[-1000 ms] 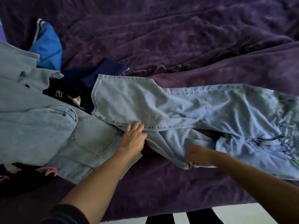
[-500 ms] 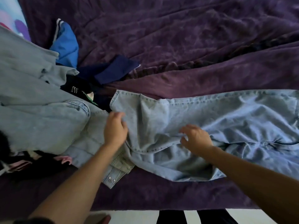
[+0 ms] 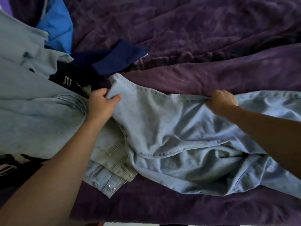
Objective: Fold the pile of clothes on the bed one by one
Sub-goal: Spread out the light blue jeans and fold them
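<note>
Light blue jeans (image 3: 171,128) lie stretched across the purple bed, their leg end at the left and the rest running off the right edge. My left hand (image 3: 101,104) grips the hem of the leg, thumb on top of the fabric. My right hand (image 3: 222,99) pinches the far seam of the same leg further right. The pile of clothes (image 3: 32,101) sits at the left, with a second pair of pale jeans (image 3: 110,170) lying partly under the first.
The purple blanket (image 3: 195,38) covers the bed, wrinkled behind the jeans. In the pile are a bright blue garment (image 3: 58,25), a navy one (image 3: 117,57) and a black one with white marks (image 3: 68,79). The bed's near edge runs along the bottom of the view.
Both hands moved away from me to the jeans' far edge. The left hand now grips the hem; the right hand moved right and pinches the seam. The leg is pulled straighter.
</note>
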### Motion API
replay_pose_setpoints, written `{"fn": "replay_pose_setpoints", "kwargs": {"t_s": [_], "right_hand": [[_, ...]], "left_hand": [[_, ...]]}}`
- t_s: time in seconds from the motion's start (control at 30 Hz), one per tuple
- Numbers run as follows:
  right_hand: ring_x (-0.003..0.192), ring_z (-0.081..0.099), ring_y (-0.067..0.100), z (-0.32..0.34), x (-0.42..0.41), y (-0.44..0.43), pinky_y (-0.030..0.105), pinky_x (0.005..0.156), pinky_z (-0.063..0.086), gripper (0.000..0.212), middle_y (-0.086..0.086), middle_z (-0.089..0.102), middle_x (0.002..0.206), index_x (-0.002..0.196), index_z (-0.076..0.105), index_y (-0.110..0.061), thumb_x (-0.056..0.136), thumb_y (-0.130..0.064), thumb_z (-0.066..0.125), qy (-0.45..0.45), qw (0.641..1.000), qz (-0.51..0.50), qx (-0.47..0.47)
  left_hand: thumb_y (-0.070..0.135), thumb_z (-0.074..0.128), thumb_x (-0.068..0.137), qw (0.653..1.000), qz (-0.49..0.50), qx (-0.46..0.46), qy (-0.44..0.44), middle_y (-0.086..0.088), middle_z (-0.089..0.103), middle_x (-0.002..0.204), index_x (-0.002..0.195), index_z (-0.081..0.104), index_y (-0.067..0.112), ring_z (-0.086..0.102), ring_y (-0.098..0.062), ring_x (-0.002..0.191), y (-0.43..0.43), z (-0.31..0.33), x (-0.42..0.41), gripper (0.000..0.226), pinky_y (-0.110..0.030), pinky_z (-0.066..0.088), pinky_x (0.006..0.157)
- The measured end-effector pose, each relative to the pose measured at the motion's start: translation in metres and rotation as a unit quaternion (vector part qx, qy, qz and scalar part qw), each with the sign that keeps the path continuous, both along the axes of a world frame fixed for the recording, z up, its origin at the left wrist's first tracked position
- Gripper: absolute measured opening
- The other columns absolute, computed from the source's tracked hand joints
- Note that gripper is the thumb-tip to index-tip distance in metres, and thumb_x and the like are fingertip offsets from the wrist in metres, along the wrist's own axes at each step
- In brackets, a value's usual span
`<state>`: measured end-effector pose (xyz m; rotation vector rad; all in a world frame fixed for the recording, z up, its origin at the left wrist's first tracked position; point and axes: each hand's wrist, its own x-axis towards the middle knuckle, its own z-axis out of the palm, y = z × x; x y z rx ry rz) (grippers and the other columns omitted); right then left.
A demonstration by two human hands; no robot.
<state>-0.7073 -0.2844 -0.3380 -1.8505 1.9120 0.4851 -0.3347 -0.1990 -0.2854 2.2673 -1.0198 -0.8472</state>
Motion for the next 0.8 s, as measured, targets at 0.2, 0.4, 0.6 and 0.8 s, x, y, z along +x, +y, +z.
{"fn": "replay_pose_setpoints", "kwargs": {"t_s": [0.2,0.4,0.6,0.8], "right_hand": [[0.118,0.046,0.041,0.027,0.012,-0.043,0.049,0.089,0.045,0.043,0.022,0.052,0.126,0.125,0.054,-0.011,0.086,-0.027,0.060,-0.051,0.995,-0.038,-0.081],[0.101,0.057,0.033,0.048,0.053,0.041,0.039,0.071,0.048,0.020,0.012,0.061,0.108,0.105,0.065,-0.014,0.086,-0.019,0.063,-0.197,0.967,0.045,-0.156],[0.122,0.048,0.020,0.023,0.037,0.183,0.035,0.091,0.043,0.043,-0.006,0.051,0.131,0.127,0.054,-0.030,0.085,-0.043,0.061,-0.119,0.982,0.119,0.079],[0.129,0.042,0.022,0.026,-0.002,0.212,0.035,0.100,0.039,0.052,-0.001,0.047,0.137,0.134,0.048,-0.026,0.085,-0.041,0.060,-0.059,0.987,0.099,0.114]], "left_hand": [[0.045,0.072,0.077,0.991,0.048,0.017,-0.127,-0.007,0.062,0.081,0.082,0.059,0.010,0.060,-0.026,0.078,-0.014,0.033,0.053,0.038,-0.037,0.049,0.068],[0.036,0.060,0.087,0.980,0.001,-0.035,-0.196,-0.006,0.062,0.081,0.083,0.058,0.014,0.059,-0.027,0.073,0.046,0.029,-0.002,0.023,-0.030,0.039,0.060],[0.042,0.073,0.077,0.961,-0.220,0.135,-0.097,0.000,0.058,0.091,0.088,0.062,0.015,0.055,-0.021,0.089,0.150,-0.003,-0.078,0.032,-0.032,0.044,0.073],[0.012,0.067,0.070,0.998,-0.044,0.022,0.029,-0.002,0.043,0.057,0.052,0.042,0.012,0.035,-0.009,0.050,0.160,0.029,-0.060,0.031,-0.025,0.029,0.048]]}}
